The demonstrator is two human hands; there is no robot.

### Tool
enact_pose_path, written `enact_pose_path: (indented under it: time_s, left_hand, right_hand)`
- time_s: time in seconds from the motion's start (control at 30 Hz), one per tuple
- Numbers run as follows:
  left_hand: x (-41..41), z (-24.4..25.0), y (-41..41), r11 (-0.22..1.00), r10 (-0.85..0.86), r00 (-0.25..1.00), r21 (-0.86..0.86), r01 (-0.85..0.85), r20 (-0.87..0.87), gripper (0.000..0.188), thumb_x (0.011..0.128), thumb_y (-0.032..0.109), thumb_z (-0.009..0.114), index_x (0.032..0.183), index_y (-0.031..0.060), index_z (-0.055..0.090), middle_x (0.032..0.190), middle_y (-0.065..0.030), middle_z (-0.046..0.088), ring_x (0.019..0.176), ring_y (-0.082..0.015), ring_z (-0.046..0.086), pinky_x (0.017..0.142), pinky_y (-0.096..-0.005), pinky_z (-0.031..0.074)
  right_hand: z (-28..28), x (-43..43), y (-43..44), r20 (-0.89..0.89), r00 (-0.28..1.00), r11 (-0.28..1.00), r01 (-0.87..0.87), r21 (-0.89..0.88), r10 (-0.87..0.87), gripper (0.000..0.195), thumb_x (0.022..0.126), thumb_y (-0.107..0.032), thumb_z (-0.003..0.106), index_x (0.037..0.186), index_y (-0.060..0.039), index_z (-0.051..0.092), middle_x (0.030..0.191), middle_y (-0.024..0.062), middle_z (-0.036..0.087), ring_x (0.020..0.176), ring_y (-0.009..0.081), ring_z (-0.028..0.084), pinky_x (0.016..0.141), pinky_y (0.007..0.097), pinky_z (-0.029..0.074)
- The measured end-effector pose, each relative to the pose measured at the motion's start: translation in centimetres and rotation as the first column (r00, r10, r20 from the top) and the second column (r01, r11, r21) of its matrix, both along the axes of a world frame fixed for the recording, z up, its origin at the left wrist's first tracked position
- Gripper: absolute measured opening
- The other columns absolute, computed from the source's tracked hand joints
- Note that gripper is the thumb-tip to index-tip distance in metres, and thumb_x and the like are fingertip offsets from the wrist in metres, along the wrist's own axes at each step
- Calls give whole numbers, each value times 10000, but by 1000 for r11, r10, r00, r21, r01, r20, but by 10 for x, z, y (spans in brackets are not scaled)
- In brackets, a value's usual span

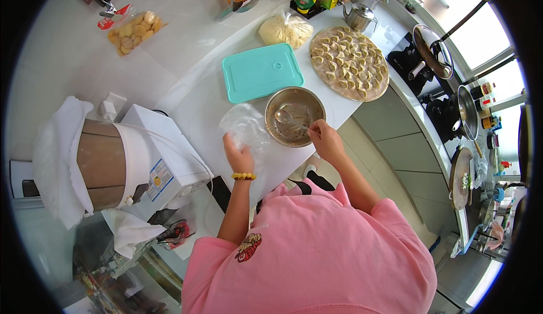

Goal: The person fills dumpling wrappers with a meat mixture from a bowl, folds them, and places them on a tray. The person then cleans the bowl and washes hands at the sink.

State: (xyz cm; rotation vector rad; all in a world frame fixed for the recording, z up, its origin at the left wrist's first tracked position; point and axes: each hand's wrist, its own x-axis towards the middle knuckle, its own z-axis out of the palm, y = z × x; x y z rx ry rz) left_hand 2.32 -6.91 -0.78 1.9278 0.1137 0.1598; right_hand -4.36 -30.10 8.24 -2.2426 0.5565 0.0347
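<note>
My left hand (238, 152), with a yellow bead bracelet at the wrist, holds a clear plastic bag (246, 127) beside the bowl. A metal mixing bowl (295, 116) stands on the white counter, its inside smeared with brownish residue. My right hand (324, 138) is at the bowl's right rim, its fingers closed on the handle of a spoon (285, 118) whose head lies inside the bowl. Behind the bowl lies a turquoise lid (263, 73). A round board (350, 63) covered with folded dumplings is at the back right.
A tied bag of pale dough or flour (286, 29) sits behind the lid. A metal kettle (359, 16) stands past the board. Left are a white appliance (165, 144) and a cloth-topped brown one (102, 161). The stove with a lidded pan (432, 51) is far right.
</note>
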Motion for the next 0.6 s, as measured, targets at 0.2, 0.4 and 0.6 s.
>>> enact_pose_path:
  time_s: [0.2, 0.4, 0.6]
  left_hand:
    - [20, 14, -66, 938, -165, 986, -313, 147, -30, 585, 716, -102, 452, 1294, -14, 425, 1241, -184, 516, 1161, -318, 493, 1025, -383, 356]
    - [14, 60, -74, 30, -699, 714, -1000, -9, -28, 522, 737, -34, 488, 1257, 17, 475, 1132, -105, 585, 1063, -222, 558, 954, -339, 418]
    - [-4, 70, -84, 455, -600, 799, -837, 304, -36, 404, 849, -46, 547, 1242, 10, 473, 1106, -74, 603, 994, -158, 588, 858, -298, 475]
  right_hand:
    - [30, -8, 9, 103, 995, 986, -11, 165, -6, 241, 886, -175, 573, 1052, -20, 652, 840, 163, 648, 762, 254, 627, 690, 345, 480]
    - [23, -22, -5, 180, 984, 998, -5, 64, -7, 205, 864, -135, 586, 1017, -33, 674, 805, 158, 621, 706, 279, 601, 651, 364, 469]
    - [42, -32, -1, 304, 952, 999, -33, 6, 29, 172, 855, -102, 583, 988, -41, 673, 801, 141, 610, 713, 311, 598, 622, 374, 467]
